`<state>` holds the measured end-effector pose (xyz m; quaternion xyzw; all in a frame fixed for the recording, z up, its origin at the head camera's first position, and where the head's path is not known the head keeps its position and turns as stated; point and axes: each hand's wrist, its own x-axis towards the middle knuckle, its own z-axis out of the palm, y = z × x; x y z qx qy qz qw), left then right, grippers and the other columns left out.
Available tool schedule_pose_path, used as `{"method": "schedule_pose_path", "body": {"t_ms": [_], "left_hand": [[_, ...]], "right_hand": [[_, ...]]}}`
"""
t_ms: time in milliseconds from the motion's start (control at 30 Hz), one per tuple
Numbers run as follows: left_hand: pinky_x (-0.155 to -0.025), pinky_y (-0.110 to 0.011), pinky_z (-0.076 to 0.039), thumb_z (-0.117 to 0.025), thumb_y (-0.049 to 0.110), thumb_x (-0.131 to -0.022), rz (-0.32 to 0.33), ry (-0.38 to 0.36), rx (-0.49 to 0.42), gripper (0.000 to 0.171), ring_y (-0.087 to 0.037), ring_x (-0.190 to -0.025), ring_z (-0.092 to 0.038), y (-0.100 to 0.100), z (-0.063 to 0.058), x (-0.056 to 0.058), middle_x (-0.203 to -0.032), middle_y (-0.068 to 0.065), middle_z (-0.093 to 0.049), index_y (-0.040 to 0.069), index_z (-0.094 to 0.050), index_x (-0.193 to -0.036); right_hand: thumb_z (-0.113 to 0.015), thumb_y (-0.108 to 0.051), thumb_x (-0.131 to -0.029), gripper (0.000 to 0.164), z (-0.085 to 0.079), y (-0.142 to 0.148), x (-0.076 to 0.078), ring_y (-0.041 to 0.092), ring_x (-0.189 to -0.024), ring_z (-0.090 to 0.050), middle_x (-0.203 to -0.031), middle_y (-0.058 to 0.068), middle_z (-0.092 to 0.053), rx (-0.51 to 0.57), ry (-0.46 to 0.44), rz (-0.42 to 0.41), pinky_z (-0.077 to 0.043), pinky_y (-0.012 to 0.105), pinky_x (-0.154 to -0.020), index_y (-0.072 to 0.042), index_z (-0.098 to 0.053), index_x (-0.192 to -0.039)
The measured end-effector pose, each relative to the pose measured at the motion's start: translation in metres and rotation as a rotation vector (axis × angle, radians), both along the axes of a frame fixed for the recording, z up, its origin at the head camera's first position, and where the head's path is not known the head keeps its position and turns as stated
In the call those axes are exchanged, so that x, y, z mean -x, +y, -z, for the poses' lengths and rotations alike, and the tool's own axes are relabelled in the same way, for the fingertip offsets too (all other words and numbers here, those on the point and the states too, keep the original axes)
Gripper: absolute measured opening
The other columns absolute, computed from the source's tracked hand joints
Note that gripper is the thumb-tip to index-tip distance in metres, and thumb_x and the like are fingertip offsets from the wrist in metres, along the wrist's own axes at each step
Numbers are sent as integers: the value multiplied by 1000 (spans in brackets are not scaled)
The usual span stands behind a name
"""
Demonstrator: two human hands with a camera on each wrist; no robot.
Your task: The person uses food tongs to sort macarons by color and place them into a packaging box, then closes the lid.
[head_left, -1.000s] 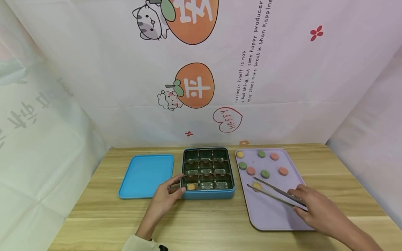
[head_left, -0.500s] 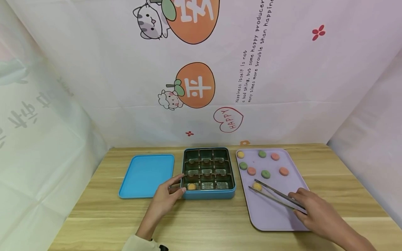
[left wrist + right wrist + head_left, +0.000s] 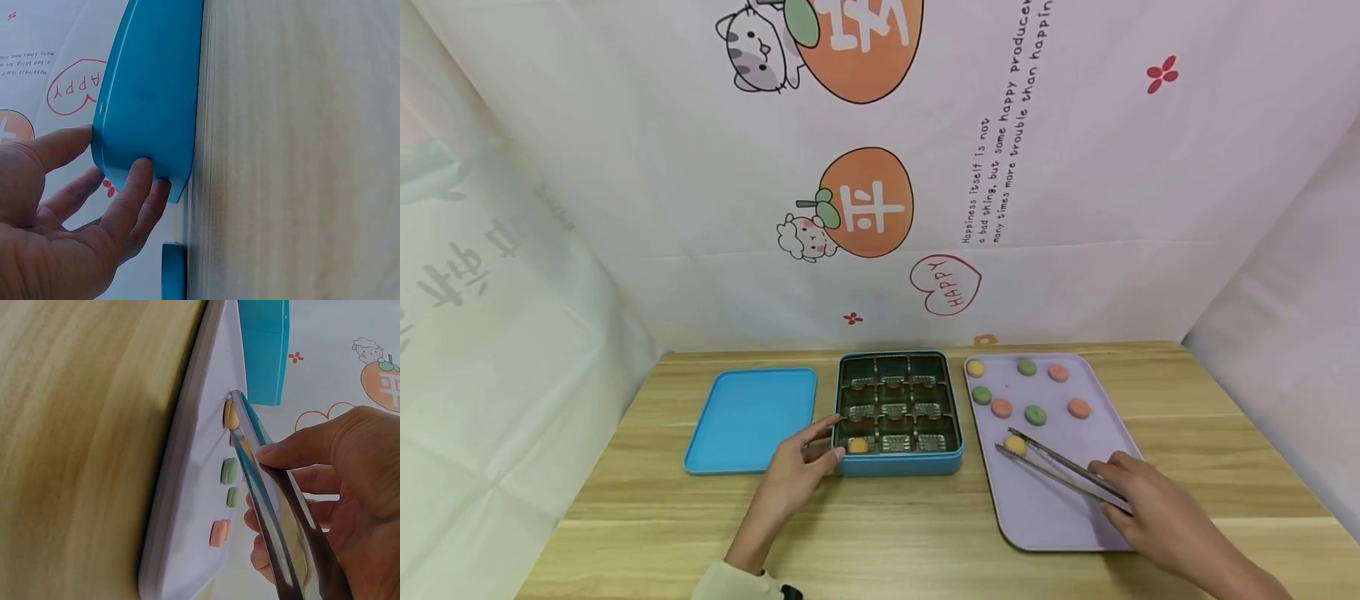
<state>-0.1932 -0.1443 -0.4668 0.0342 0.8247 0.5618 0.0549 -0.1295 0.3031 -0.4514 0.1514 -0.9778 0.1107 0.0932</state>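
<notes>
In the head view my right hand (image 3: 1157, 508) grips a pair of metal tongs (image 3: 1063, 468). Their two tips stand on either side of a yellow macaron (image 3: 1016, 446) on the lilac tray (image 3: 1045, 525). The right wrist view has the tong arms (image 3: 269, 512) reaching away from thumb and fingers, tips at the yellow macaron (image 3: 230, 415). My left hand (image 3: 797, 471) touches the near left corner of a blue box (image 3: 898, 465); its extended fingers (image 3: 125, 206) lie against the box side (image 3: 150, 94). Another yellow macaron (image 3: 858, 446) sits in the box's front left compartment.
Several green and pink macarons, such as a green macaron (image 3: 1035, 415) and a pink macaron (image 3: 1078, 408), lie farther back on the tray beside a third yellow macaron (image 3: 975, 368). A blue lid (image 3: 752, 421) lies left of the box. A printed cloth (image 3: 1075, 192) hangs behind the table.
The tongs' tips have shifted slightly nearer and to the right, now closer about the yellow macaron. My left hand stays at the box corner.
</notes>
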Motion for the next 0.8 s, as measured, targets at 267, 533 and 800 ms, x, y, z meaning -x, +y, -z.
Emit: {"method": "schedule_pose_path", "body": {"t_ms": [267,533,800], "left_hand": [[-86,-41,-63,-71,13,-101,-6,-7,-14,52,-45,-129,-64,1,0,1,-148,-29,-56,13,-57,-151],[-87,-42,-63,-71,14,-101,-4,-9,-10,53,-45,-129,-64,0,0,1,-149,-29,-56,13,-57,-152],[-88,-44,-63,-71,14,-101,-8,-7,-11,53,-45,-129,-64,0,0,1,-149,-29,-55,14,-57,-152]], "right_hand": [[-89,-1,-72,38,5,-1,-2,1,-78,-49,-92,-8,-62,9,13,-1,-49,28,-64,-5,-77,-109],[-87,2,-73,37,7,-1,-3,1,-77,-48,-92,-9,-61,22,24,1,-48,27,-63,-5,-77,-108],[-87,4,-72,39,7,0,-3,1,-77,-49,-92,-8,-62,26,29,4,-48,26,-63,-4,-77,-109]]}}
